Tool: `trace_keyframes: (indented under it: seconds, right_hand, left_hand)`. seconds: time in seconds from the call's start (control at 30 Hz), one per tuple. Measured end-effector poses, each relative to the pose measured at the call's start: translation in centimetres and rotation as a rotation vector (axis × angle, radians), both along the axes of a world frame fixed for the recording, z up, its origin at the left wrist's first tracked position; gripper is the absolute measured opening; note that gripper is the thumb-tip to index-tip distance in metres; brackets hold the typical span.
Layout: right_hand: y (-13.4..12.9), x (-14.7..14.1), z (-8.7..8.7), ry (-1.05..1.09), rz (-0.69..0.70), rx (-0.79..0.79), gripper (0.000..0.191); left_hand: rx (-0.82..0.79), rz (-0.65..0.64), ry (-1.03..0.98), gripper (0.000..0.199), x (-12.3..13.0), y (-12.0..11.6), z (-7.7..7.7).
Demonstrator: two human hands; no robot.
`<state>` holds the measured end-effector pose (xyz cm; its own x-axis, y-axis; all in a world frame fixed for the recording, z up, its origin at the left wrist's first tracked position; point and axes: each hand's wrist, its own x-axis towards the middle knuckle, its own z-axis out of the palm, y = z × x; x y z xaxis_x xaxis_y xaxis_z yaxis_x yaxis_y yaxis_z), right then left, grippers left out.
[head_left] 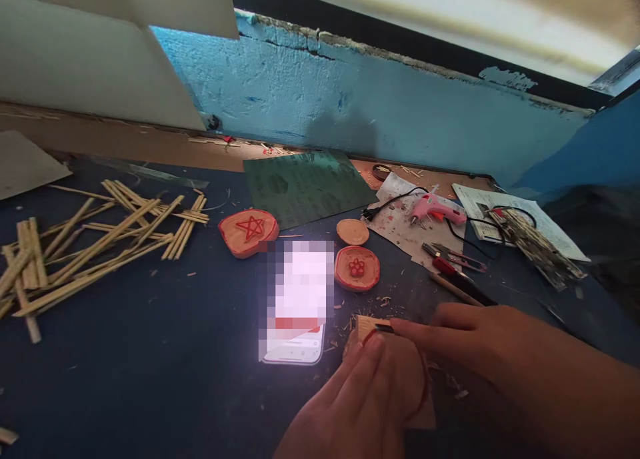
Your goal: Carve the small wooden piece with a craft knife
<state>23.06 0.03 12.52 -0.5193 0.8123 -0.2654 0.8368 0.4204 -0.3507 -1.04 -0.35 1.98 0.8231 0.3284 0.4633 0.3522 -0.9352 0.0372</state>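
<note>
1. Near the bottom edge of the head view, the left hand (357, 405) lies flat over a pale wood slice (367, 327), its fingers (367, 352) stretched out and pressing down rather than curled round anything.
2. Over the slice's top edge, the right hand (465, 335) pinches a small dark blade-like tool (384, 327) between thumb and forefinger; the fingers are closed on it, and its tip sits at the rim where a red line (424, 385) runs round the wood.
3. Just left of the slice lies a lit phone (296, 305) on the dark surface (150, 352), with shavings scattered between them.
4. Further back sit a star-marked slice (249, 232), a flower-marked slice (357, 268), a plain disc (353, 231), a pink glue gun (435, 209), red-handled pliers (453, 257), green sandpaper (307, 185) and a heap of bamboo sticks (100, 239).
5. Risk, as I judge it: the tool's tip is almost touching the left fingertips, so a slip across the grain could nick them.
6. Pressing only from one side could let the slice skid toward the phone, spoiling the red line or scratching the screen.
</note>
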Motion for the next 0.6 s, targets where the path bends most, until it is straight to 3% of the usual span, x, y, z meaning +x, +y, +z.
trace_keyframes:
  seconds: [0.23, 0.37, 0.5, 0.6]
  right_hand:
    - [-1.6, 0.7, -1.5, -0.070, 0.003, -0.017, 0.064]
    - [-2.0, 0.6, -2.7, 0.054, -0.051, 0.019, 0.056]
    - [-1.3, -1.0, -4.4, 0.189, -0.177, -0.072, 0.050]
    - [-0.4, -2.1, -5.0, 0.243, -0.176, -0.081, 0.049]
  left_hand:
    - [0.064, -0.005, 0.076, 0.039, 0.3, 0.1, -0.1]
    - [0.083, 0.001, 0.086, 0.038, 0.1, 0.1, 0.0]
    - [0.058, 0.005, 0.048, 0.037, 0.0, 0.0, -0.2]
    - [0.012, 0.037, 0.004, 0.036, 0.2, 0.0, -0.4]
